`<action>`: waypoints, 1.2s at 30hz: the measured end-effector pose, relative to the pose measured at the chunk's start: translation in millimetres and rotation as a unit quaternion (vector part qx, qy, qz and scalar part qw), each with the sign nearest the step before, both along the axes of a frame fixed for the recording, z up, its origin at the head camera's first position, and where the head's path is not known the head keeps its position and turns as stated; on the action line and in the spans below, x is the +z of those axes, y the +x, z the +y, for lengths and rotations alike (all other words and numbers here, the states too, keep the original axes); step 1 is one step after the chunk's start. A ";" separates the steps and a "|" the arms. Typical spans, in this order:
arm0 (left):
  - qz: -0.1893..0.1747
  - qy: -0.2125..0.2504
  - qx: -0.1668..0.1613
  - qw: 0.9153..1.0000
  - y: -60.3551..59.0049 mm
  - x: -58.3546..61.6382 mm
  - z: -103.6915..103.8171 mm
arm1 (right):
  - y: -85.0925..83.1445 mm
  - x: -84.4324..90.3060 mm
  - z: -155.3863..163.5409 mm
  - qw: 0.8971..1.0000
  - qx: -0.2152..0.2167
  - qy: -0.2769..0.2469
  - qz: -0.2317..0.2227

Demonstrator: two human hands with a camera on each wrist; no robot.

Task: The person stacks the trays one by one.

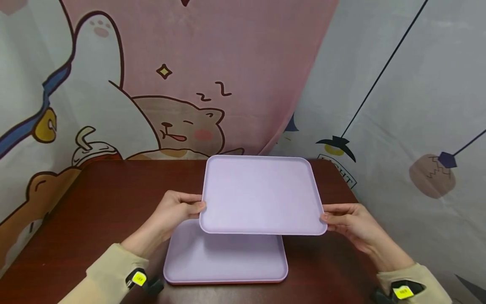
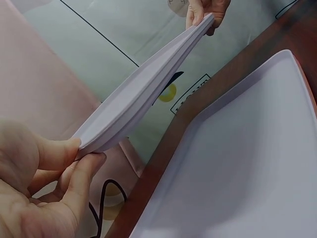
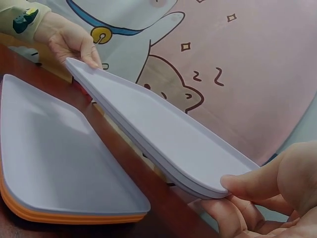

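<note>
A small stack of lavender rectangular trays (image 1: 262, 194) is held up above the table, its top tilted toward me; layered rims show in both wrist views. My left hand (image 1: 178, 210) pinches its left edge, thumb on the rim and fingers beneath. At the opposite edge my right hand (image 1: 351, 223) grips it the same way. Below and apart from it, another lavender tray (image 1: 228, 257) lies flat, partly covered in the head view. Under that one, stacked orange trays (image 3: 74, 218) show their edges in the right wrist view.
A dark reddish-brown table (image 1: 125, 198) carries the lower stack near its front. Behind it hangs a cloth backdrop (image 1: 247, 55) with cartoon animals, and pale cloth (image 1: 398, 105) continues along the right side. Dark straps with yellow-screened devices sit at both wrists.
</note>
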State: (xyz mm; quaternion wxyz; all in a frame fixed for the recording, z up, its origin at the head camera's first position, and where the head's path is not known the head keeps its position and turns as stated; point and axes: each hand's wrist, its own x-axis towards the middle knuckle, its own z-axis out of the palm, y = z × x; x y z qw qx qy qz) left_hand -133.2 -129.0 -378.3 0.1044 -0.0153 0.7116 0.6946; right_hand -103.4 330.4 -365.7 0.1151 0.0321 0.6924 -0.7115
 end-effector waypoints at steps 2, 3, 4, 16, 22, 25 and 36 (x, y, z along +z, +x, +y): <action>0.002 -0.003 0.001 1.000 2.0 0.3 -2.7 | 0.3 0.0 -2.0 1.000 0.003 0.002 0.000; 0.002 -0.005 0.000 1.000 2.8 0.1 -4.2 | 0.3 -0.1 -2.9 1.000 0.004 0.002 0.001; 0.002 -0.006 0.000 1.000 3.6 -0.2 -5.5 | 0.3 -0.1 -3.6 1.000 0.007 0.001 0.003; 0.002 0.000 -0.003 1.000 12.1 -2.4 -18.9 | 1.4 -2.9 -13.8 1.000 0.028 -0.008 0.010; -0.001 -0.003 0.000 1.000 15.7 -2.2 -23.4 | 1.7 -1.9 -18.2 1.000 0.027 0.000 -0.001; 0.000 -0.004 0.000 1.000 17.5 -2.4 -26.0 | 1.8 -1.6 -20.7 1.000 0.027 0.005 -0.006; 0.001 -0.011 0.008 1.000 23.9 -7.5 -36.5 | 4.6 -5.1 -28.7 0.998 0.058 -0.014 0.008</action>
